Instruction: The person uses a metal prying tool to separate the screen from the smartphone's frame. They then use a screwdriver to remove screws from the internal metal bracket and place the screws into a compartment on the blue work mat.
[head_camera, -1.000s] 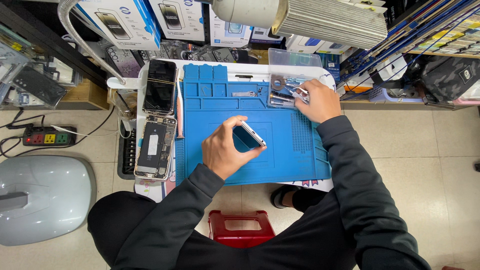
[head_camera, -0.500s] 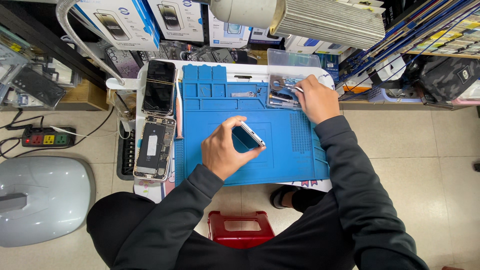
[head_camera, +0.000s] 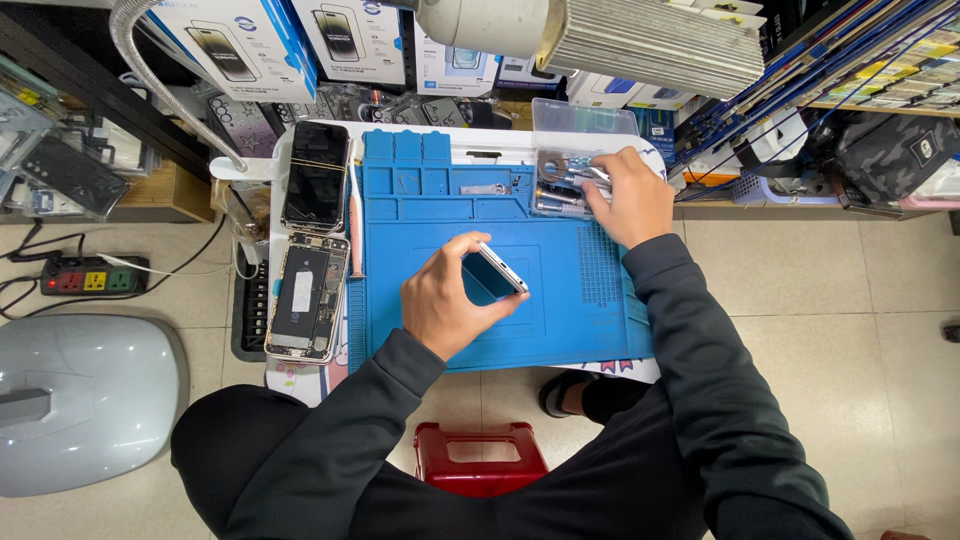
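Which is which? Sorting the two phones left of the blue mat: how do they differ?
The upper black-screened phone lies closed, glass dark; the lower opened phone shows its black battery and inner parts. The upper has a thin band across it, the lower none. Both lie flat, lengthwise, end to end.

Long dark sleeves, perhaps charcoal; hands bare.

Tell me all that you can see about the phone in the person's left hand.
The phone is a slim slab with a silvery edge and a dark blue face turned partly to the camera. It is tilted, one long edge up, held above the blue mat and not touching it. The left hand grips it, fingers along the upper edge and thumb near the lower corner. Its back is hidden, and no open parts show. The right hand is apart from it, at the tools.
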